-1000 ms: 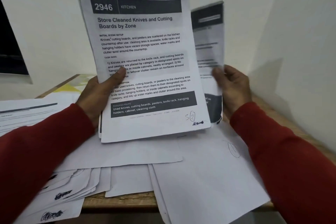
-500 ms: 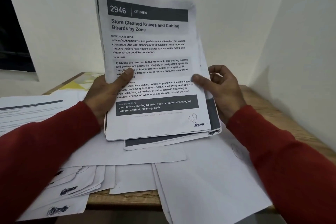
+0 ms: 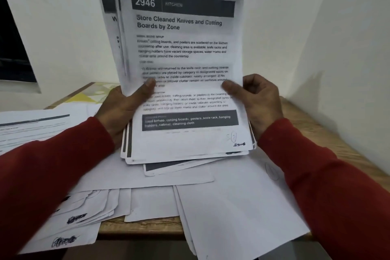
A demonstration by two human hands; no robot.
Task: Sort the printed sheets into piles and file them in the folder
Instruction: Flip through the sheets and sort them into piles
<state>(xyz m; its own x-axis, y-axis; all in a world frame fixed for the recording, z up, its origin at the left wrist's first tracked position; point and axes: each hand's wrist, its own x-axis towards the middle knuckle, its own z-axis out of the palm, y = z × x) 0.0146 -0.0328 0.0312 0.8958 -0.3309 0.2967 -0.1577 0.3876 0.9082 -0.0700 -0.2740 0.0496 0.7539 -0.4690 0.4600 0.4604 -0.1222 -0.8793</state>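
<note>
I hold a stack of printed sheets (image 3: 185, 53) upright above the table; its top page reads "2946 KITCHEN, Store Cleaned Knives and Cutting Boards by Zone". My left hand (image 3: 122, 110) grips the stack's left edge with the thumb on the front page. On the right edge, my right hand (image 3: 257, 101) grips it with the thumb across the front. The sheets behind the top page fan out a little at the upper left and at the bottom. No folder can be made out.
Blank-side-up sheets (image 3: 238, 207) overhang the front edge of the wooden table (image 3: 329, 141). Fanned sheets with scribbled marks (image 3: 80, 215) lie at the front left. A printed pile (image 3: 35, 126) sits at the left. White walls close in behind and to the right.
The single sheet my right hand held apart has joined the back of the stack. Both hands now grip the stack's sides, and it sits more centred in view.
</note>
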